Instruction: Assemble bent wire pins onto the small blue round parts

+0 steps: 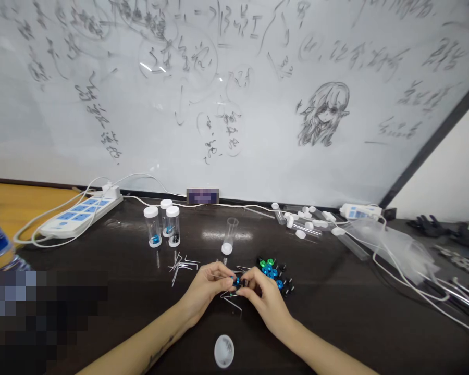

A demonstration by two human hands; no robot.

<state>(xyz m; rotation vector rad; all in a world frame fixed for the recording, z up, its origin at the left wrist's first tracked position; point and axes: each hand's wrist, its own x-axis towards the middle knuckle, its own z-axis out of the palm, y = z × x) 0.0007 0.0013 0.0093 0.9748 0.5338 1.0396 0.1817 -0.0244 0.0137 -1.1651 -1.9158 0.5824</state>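
Observation:
My left hand (214, 281) is closed in a pinch on a small blue part (237, 282) in the middle of the table. From the other side, the thumb and fingers of my right hand (260, 290) close on a black piece (245, 283) that touches the blue one. Fingers partly cover both, so their exact kind does not show. Thin L-shaped metal rods (231, 302) lie beneath my hands. A pile of small blue, green and black parts with pins (271, 272) is just right of my right hand. Beyond my hands stands a clear tube (232, 229) on a white cap.
Three capped clear tubes (152, 229) stand at the left, near loose L-shaped rods (183, 264). A white dish (224, 351) sits in front. Power strips (80, 213), cables, loose tubes and caps (307, 226) and a plastic bag (391, 250) lie around. A whiteboard (258, 172) rises behind.

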